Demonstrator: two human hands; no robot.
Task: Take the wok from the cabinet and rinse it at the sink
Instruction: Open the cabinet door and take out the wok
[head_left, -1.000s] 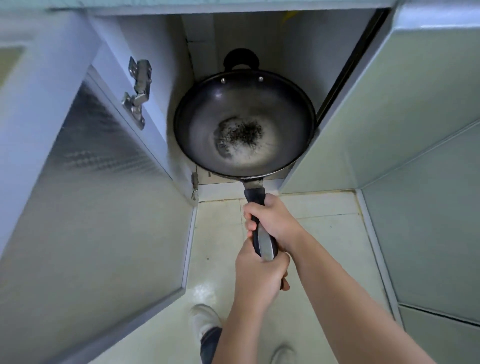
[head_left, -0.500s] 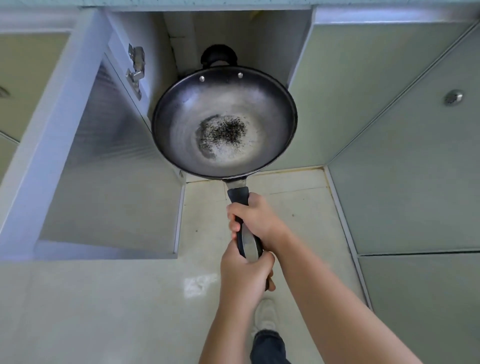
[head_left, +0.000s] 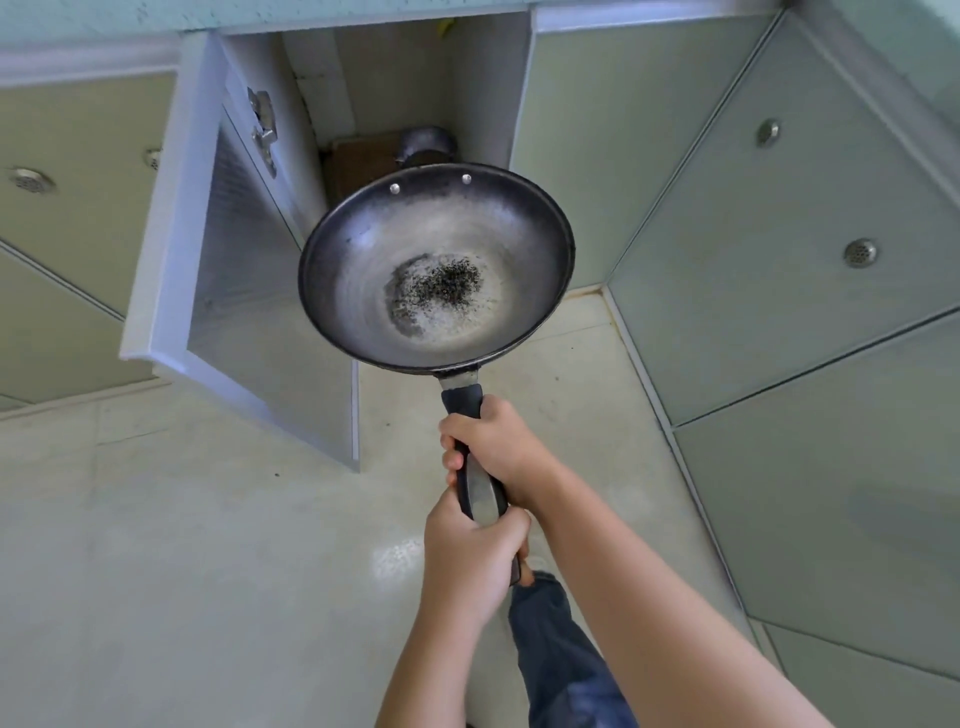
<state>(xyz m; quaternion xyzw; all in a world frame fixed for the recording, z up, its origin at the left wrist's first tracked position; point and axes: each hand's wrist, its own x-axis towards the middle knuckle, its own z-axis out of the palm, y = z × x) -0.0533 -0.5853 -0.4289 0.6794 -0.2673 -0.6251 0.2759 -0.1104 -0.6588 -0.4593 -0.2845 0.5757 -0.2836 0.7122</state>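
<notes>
Nearest: left hand (head_left: 470, 551), fingers wrapped tight around the butt of the handle (head_left: 475, 457). Just beyond: right hand (head_left: 493, 447), fingers curled shut around the same handle, closer to the bowl. Wok (head_left: 436, 270) held level in mid-air above the floor (head_left: 182, 571), clear of the cabinet (head_left: 395, 88) and in front of its opening; dark specks gathered in the bowl's centre. Left of the wok: door (head_left: 249, 322) swung wide open, hinge visible on its inner face. Farthest: cabinet interior, with a brownish board and a rounded grey object at the back, too dim to identify. Step in hand, by judgement: removal complete, carry to the sink beginning. Sink not in view. Next move calls for a turn away from the cabinet, wok kept level so the specks stay inside, rim steered clear of the door edge.
</notes>
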